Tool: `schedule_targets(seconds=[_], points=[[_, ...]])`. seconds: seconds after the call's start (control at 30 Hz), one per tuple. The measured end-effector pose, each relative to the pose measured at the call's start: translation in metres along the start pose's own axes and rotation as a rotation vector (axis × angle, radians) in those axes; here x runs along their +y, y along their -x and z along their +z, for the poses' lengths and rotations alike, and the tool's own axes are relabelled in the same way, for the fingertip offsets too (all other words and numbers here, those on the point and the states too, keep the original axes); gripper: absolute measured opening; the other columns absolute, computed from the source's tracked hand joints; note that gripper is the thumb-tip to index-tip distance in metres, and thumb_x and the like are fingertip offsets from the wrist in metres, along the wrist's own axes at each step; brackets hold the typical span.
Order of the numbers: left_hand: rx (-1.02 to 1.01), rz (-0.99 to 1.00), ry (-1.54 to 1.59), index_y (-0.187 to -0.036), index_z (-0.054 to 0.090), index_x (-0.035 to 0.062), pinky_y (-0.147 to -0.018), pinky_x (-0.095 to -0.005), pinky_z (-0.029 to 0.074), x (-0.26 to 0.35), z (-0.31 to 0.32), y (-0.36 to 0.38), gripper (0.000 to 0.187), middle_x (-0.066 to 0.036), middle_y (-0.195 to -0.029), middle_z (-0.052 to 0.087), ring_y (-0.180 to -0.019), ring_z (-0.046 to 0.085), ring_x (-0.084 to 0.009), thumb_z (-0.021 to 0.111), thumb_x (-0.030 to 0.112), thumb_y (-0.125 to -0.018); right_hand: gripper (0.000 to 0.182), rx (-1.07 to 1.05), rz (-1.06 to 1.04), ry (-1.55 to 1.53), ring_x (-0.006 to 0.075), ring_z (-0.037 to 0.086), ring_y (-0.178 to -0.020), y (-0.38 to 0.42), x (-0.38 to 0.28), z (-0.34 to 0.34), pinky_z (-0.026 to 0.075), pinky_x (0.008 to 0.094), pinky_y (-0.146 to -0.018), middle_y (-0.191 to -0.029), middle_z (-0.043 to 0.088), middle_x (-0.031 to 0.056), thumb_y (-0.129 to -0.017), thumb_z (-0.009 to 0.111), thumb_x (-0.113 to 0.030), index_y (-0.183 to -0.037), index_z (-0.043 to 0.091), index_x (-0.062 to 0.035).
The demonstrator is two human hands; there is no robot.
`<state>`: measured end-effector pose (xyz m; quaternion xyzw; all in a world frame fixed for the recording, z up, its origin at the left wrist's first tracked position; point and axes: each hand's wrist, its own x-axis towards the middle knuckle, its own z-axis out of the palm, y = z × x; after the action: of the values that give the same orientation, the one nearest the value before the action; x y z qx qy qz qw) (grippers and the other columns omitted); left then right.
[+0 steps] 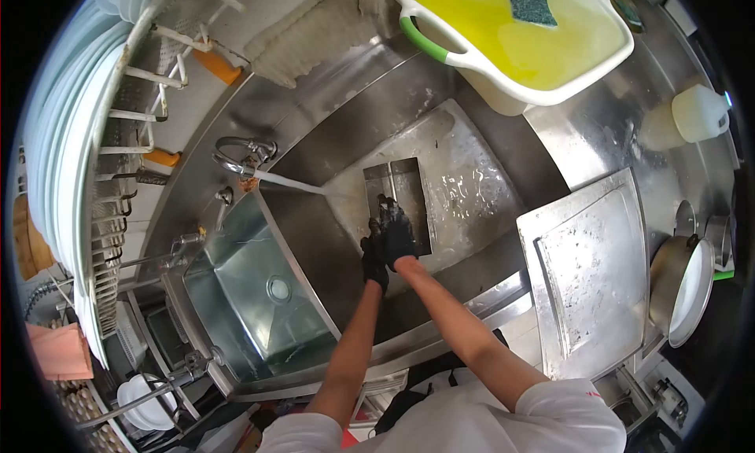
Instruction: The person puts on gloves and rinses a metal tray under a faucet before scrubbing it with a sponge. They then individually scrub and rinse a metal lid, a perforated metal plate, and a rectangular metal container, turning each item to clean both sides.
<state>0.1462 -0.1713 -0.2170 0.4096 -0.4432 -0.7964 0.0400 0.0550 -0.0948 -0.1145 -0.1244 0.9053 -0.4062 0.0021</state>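
Both my hands wear black gloves and work close together over a rectangular metal piece (408, 182) with a ridge down its middle. It rests on a large metal tray (464, 162), wet and foamy, inside the big steel sink. My left hand (373, 263) is closed at the piece's near left edge. My right hand (398, 234) presses onto the piece, its wet fingers bunched together; whatever is under them is hidden. Water (291, 182) runs from the faucet (244, 156) onto the tray's left side.
A second basin (271, 288) holds clear water on the left. A white tub (543, 95) of yellow liquid with a green scouring pad (531, 7) stands at the back. Right: a large metal sheet (586, 276), a pot (675, 284), a plastic jug (700, 113). Plates (71, 130) fill the left rack.
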Motion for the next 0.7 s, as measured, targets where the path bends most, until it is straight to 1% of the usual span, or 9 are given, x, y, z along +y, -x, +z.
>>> schedule_targets(seconds=[0.17,0.3,0.37,0.43,0.47,0.53,0.57,0.67,0.7], points=[[0.031,-0.011,-0.117,-0.139,0.043,0.0054,-0.091,-0.0331,0.044,-0.005,0.003,0.003,0.056,-0.008,-0.123,0.057,-0.106,0.057,-0.0188,0.04,0.045,-0.099,0.047,-0.199,0.068,0.122,0.0338,0.045,-0.125,0.002,-0.009,0.053,0.03,0.0445,-0.108,-0.133,0.051,0.0178,-0.091,0.048,-0.023,-0.133,0.045,-0.0028],[0.023,-0.055,-0.213,-0.135,0.047,0.0061,-0.084,-0.0342,0.048,-0.002,0.0,0.011,0.052,-0.008,-0.114,0.061,-0.098,0.06,-0.0191,0.045,0.042,-0.098,0.04,-0.141,-0.111,0.16,0.0348,0.051,-0.118,0.018,0.034,0.076,0.038,0.045,-0.101,-0.128,0.055,0.0175,-0.088,0.05,-0.02,-0.126,0.055,-0.0076],[0.027,-0.067,-0.294,-0.134,0.048,0.0064,-0.081,-0.0347,0.05,0.004,0.004,0.019,0.05,-0.009,-0.11,0.063,-0.094,0.062,-0.0193,0.047,0.04,-0.098,0.039,-0.468,-0.076,0.074,0.0384,0.058,-0.107,0.02,0.041,0.068,0.044,0.0464,-0.091,-0.106,0.062,0.0229,-0.081,0.053,-0.02,-0.115,0.062,-0.002],[0.044,-0.078,-0.442,-0.132,0.05,0.0067,-0.077,-0.0352,0.051,0.007,0.014,0.031,0.048,-0.009,-0.105,0.065,-0.09,0.064,-0.0194,0.049,0.038,-0.097,0.039,-0.761,0.019,0.091,0.038,0.058,-0.107,0.015,0.051,0.072,0.044,0.0461,-0.091,-0.107,0.062,0.0226,-0.082,0.053,-0.021,-0.115,0.062,-0.0021],[0.053,-0.095,-0.602,-0.128,0.055,0.0044,-0.078,-0.0348,0.052,0.008,0.019,0.04,0.056,-0.009,-0.105,0.067,-0.093,0.065,-0.0193,0.041,0.049,-0.097,0.04,-0.87,0.066,0.102,0.0379,0.059,-0.107,0.014,0.059,0.077,0.045,0.046,-0.091,-0.108,0.062,0.0225,-0.082,0.053,-0.022,-0.115,0.062,-0.0021],[0.171,-0.37,-0.832,-0.121,0.061,0.0014,-0.075,-0.0357,0.052,0.008,0.024,0.03,0.069,-0.014,-0.102,0.069,-0.096,0.066,-0.0203,0.034,0.06,-0.097,0.04,-0.95,0.136,0.138,0.0375,0.059,-0.108,0.011,0.078,0.086,0.045,0.0457,-0.091,-0.109,0.062,0.0222,-0.082,0.053,-0.023,-0.115,0.062,-0.0022],[0.109,-0.17,-1.197,-0.123,0.06,0.004,-0.078,-0.0376,0.051,0.002,0.026,0.032,0.065,-0.017,-0.1,0.069,-0.098,0.066,-0.0231,0.041,0.059,-0.094,0.04,-0.948,0.158,0.148,0.0374,0.059,-0.108,0.009,0.085,0.092,0.045,0.0456,-0.091,-0.109,0.062,0.022,-0.082,0.053,-0.023,-0.116,0.062,-0.0023],[0.219,-0.093,-0.972,-0.122,0.06,0.0078,-0.083,-0.0387,0.05,0.016,0.052,0.058,0.058,-0.018,-0.103,0.069,-0.099,0.066,-0.0265,0.054,0.055,-0.089,0.041,-0.931,0.206,0.168,0.0369,0.059,-0.108,0.005,0.101,0.119,0.045,0.0452,-0.092,-0.111,0.062,0.0216,-0.082,0.053,-0.025,-0.116,0.062,-0.0025],[0.099,-0.151,-1.012,-0.121,0.06,0.0065,-0.083,-0.0388,0.05,0.006,0.036,0.042,0.058,-0.017,-0.104,0.069,-0.1,0.066,-0.0262,0.06,0.051,-0.085,0.041,-0.919,0.217,0.167,0.0367,0.059,-0.108,-0.003,0.104,0.127,0.045,0.0451,-0.092,-0.111,0.062,0.0214,-0.083,0.053,-0.025,-0.116,0.062,-0.0025]])
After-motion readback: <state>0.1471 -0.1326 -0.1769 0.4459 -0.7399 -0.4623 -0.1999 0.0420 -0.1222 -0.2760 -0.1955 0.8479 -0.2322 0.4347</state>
